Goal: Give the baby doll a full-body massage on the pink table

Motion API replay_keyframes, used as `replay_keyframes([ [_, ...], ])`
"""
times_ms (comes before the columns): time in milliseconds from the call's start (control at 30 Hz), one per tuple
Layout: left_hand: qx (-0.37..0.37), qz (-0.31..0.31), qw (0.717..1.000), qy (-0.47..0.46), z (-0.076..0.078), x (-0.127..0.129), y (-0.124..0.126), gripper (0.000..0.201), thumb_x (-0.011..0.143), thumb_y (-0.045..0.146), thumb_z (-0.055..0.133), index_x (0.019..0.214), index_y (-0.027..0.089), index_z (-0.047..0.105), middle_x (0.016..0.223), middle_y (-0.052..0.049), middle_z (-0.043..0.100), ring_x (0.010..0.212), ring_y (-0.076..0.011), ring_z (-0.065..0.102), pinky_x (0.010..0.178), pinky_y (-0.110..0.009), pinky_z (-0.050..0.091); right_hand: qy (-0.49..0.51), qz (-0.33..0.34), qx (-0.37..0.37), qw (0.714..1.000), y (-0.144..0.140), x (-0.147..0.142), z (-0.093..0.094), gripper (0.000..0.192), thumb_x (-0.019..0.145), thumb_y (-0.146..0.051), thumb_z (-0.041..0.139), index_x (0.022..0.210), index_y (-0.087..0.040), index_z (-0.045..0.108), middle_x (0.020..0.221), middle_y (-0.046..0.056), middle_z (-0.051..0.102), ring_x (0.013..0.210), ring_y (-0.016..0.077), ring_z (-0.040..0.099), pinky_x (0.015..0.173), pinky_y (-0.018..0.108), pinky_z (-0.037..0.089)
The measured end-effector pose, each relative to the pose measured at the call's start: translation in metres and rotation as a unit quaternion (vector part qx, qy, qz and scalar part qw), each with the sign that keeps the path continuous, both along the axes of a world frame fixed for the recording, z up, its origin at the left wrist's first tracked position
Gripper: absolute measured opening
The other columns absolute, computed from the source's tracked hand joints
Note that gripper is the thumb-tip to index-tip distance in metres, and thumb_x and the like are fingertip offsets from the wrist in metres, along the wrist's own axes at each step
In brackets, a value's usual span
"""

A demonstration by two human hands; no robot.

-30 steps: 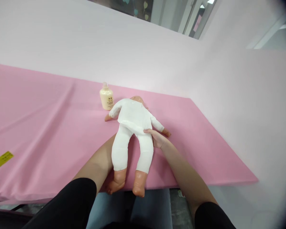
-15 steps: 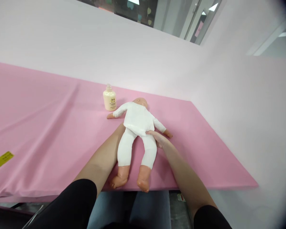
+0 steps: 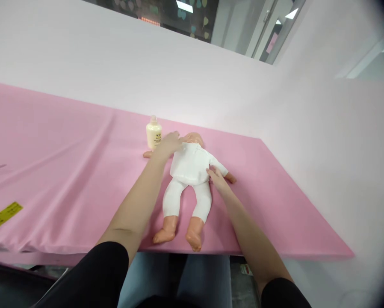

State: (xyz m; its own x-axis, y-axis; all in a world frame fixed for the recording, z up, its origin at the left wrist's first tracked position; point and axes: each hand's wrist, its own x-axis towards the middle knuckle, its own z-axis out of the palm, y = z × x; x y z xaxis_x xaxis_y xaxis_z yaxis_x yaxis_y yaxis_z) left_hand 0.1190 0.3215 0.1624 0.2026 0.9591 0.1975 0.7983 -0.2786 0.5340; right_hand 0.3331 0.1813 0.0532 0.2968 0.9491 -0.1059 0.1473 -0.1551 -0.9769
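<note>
A baby doll point(image 3: 188, 179) in a white bodysuit lies face down on the pink mat point(image 3: 66, 171), head away from me, bare feet near the front edge. My left hand point(image 3: 168, 144) rests flat on the doll's left shoulder, beside its head. My right hand point(image 3: 217, 179) lies with fingers apart against the doll's right side, by its arm. A small cream bottle point(image 3: 154, 134) stands upright just behind my left hand, near the doll's head.
A pale pink wall runs behind the mat and along its right side. The mat's front edge ends just past the doll's feet. A yellow label point(image 3: 2, 216) sits on the mat at the near left. The cloth has long creases on the left.
The doll has slid away from me, further onto the mat. My left hand came out from beneath its legs and moved up to its shoulder. My right hand moved up from the hip to its side.
</note>
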Motion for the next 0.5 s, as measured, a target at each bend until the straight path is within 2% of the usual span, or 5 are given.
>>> replay_keyframes([
  [67, 0.019, -0.026, 0.999, 0.015, -0.01, 0.024, -0.012, 0.066, 0.102, 0.049, 0.038, 0.159, 0.016, 0.04, 0.169, -0.018, 0.036, 0.155, -0.0351, 0.037, 0.124, -0.051, 0.035, -0.028, -0.048, 0.003, 0.998, 0.004, 0.008, 0.001, 0.083, 0.089, -0.051, 0.061, 0.161, -0.018, 0.037, 0.167, 0.012, 0.041, 0.156, 0.0278, 0.038, 0.131, 0.044, 0.029],
  [167, -0.032, -0.04, 0.997, 0.054, -0.032, 0.054, -0.028, 0.082, 0.101, 0.058, 0.035, 0.169, 0.017, 0.015, 0.177, -0.016, 0.004, 0.163, -0.0419, 0.005, 0.128, -0.066, 0.014, -0.065, -0.068, 0.005, 0.996, 0.007, 0.019, -0.001, 0.082, 0.091, -0.052, 0.058, 0.162, -0.016, 0.036, 0.17, 0.011, 0.036, 0.16, 0.0276, 0.031, 0.134, 0.042, 0.022],
  [233, -0.084, -0.039, 0.993, 0.076, -0.047, 0.064, -0.034, 0.084, 0.1, 0.062, 0.031, 0.17, 0.019, 0.01, 0.177, -0.014, -0.002, 0.163, -0.0434, 0.0, 0.125, -0.074, 0.008, -0.088, -0.057, 0.011, 0.994, 0.008, 0.023, -0.006, 0.086, 0.091, -0.055, 0.059, 0.163, -0.018, 0.033, 0.173, 0.01, 0.029, 0.162, 0.0278, 0.026, 0.134, 0.043, 0.02],
  [333, -0.126, -0.015, 0.988, 0.093, -0.06, 0.07, -0.035, 0.087, 0.099, 0.064, 0.028, 0.17, 0.02, 0.007, 0.177, -0.016, -0.001, 0.163, -0.0423, 0.002, 0.124, -0.075, 0.006, -0.124, -0.018, 0.038, 0.991, 0.011, 0.023, -0.013, 0.093, 0.088, -0.058, 0.062, 0.165, -0.016, 0.031, 0.175, 0.011, 0.022, 0.164, 0.0268, 0.019, 0.135, 0.041, 0.015],
  [500, -0.154, -0.03, 0.982, 0.107, -0.057, 0.066, -0.029, 0.094, 0.097, 0.07, 0.031, 0.17, 0.017, 0.003, 0.176, -0.021, 0.003, 0.162, -0.0452, 0.006, 0.123, -0.076, 0.007, -0.131, 0.049, 0.059, 0.988, 0.012, 0.02, -0.015, 0.088, 0.089, -0.057, 0.063, 0.164, -0.02, 0.035, 0.174, 0.008, 0.026, 0.163, 0.0245, 0.021, 0.135, 0.038, 0.013],
])
